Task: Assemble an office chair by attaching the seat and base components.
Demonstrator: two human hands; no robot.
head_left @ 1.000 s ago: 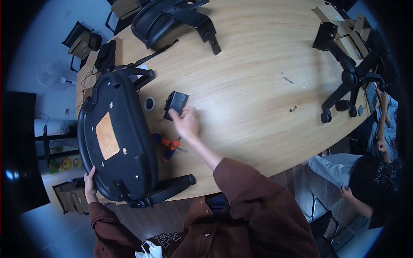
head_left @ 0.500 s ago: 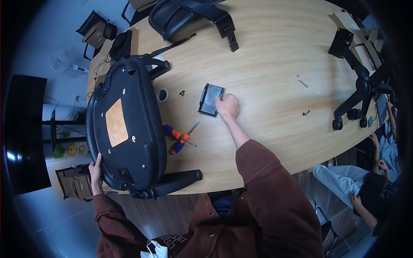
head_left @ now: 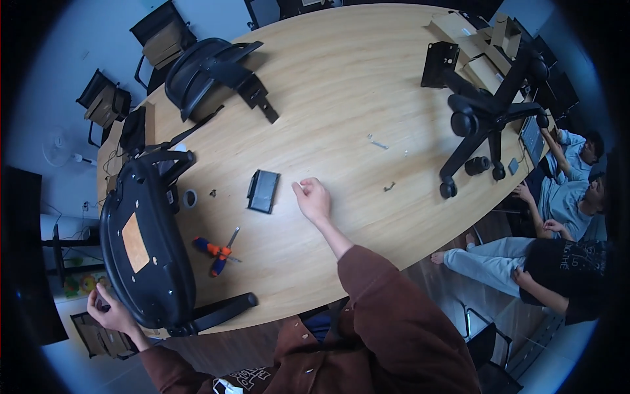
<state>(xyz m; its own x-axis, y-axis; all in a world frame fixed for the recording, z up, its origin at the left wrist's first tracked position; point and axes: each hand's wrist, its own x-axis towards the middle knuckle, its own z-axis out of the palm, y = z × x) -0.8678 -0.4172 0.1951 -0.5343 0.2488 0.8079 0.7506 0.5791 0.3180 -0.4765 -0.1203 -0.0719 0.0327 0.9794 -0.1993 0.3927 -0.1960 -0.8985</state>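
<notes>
An upturned black office chair seat [head_left: 147, 246] with armrests lies on the left end of the wooden table [head_left: 341, 98]. My left hand [head_left: 108, 312] grips its near rim at the table's edge. Over the table's middle my right hand [head_left: 314, 199] holds nothing, its fingers loosely apart. A small black rectangular plate [head_left: 263, 191] lies flat just left of that hand, not touched. Two orange-and-blue screwdrivers [head_left: 213, 253] rest crossed between the seat and the plate.
A black chair back [head_left: 210, 69] lies at the far left and a wheeled chair base [head_left: 489, 111] at the far right, beside cardboard boxes [head_left: 472, 39]. A tape roll [head_left: 189, 197] and loose screws [head_left: 389, 187] lie about. Other people [head_left: 564, 197] sit at the right.
My right hand slid the black plate rightward across the table, then let it go and moved off to its right. My left hand stayed on the seat's rim.
</notes>
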